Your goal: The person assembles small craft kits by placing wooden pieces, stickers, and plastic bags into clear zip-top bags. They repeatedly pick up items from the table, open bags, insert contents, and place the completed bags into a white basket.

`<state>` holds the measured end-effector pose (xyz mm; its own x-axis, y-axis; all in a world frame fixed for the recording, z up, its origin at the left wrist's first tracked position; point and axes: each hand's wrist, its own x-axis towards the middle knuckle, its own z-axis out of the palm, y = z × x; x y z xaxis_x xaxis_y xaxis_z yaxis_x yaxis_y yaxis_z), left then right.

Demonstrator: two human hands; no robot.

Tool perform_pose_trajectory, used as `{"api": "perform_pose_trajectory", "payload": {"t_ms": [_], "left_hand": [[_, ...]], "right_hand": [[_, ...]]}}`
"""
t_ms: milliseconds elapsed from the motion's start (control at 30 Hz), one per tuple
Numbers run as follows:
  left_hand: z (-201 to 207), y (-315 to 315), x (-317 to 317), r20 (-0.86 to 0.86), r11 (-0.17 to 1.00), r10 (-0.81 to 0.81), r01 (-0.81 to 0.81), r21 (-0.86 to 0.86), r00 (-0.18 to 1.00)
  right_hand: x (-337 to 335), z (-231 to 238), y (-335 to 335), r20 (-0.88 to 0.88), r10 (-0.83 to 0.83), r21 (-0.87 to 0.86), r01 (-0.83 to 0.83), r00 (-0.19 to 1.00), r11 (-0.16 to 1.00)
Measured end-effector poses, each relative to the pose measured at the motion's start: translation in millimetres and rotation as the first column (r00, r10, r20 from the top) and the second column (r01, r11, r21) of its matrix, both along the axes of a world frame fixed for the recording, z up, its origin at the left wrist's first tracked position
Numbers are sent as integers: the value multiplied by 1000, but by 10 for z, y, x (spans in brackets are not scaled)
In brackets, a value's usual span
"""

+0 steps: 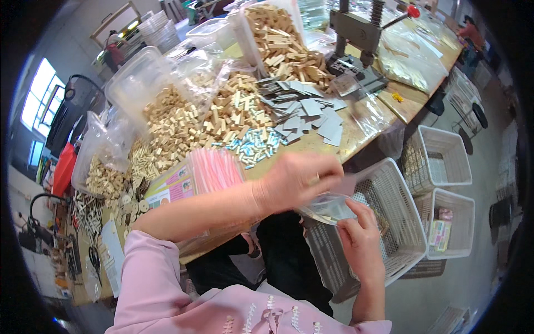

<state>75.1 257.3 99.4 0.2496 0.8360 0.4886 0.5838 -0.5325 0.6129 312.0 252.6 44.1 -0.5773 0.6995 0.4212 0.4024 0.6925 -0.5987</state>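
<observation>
My right hand pinches the edge of a small clear plastic bag, held above a white basket near my lap. A few slim pale pieces lie inside the bag. My left hand is closed with curled fingers just over the bag's mouth. A blurred pinkish-grey flat patch shows by its fingertips; whether the hand holds it I cannot tell. Beyond the left hand lie a pile of small blue-and-white pieces, flat grey pieces and heaped small wooden blocks.
Pink-striped clear bags lie on the wooden table under my left forearm. A lever press stands at the back. White baskets sit below the table's right edge. A tipped plastic tub spills more blocks. Scissors lie far left.
</observation>
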Motion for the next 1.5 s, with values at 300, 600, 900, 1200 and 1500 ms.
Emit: {"api": "perform_pose_trajectory", "payload": {"t_ms": [300, 600, 900, 1200, 1500], "left_hand": [[-200, 47, -629, -224, 924, 350, -295, 243, 910], [-255, 572, -1762, -536, 647, 660, -761, 51, 526], [-310, 769, -2145, -358, 754, 616, -657, 11, 701], [-244, 887, -2076, -471, 665, 659, -747, 1, 586], [94, -192, -556, -159, 866, 109, -172, -469, 981]], "right_hand": [[-118, 69, -112, 13, 34, 47, -34, 999, 998], [-176, 39, -127, 49, 49, 43, -51, 998, 998], [-173, -32, -82, 49, 44, 51, -46, 998, 998], [-211, 10, -98, 31, 81, 26, -82, 996, 996], [-266, 93, -35, 29, 114, 27, -115, 993, 993]]}}
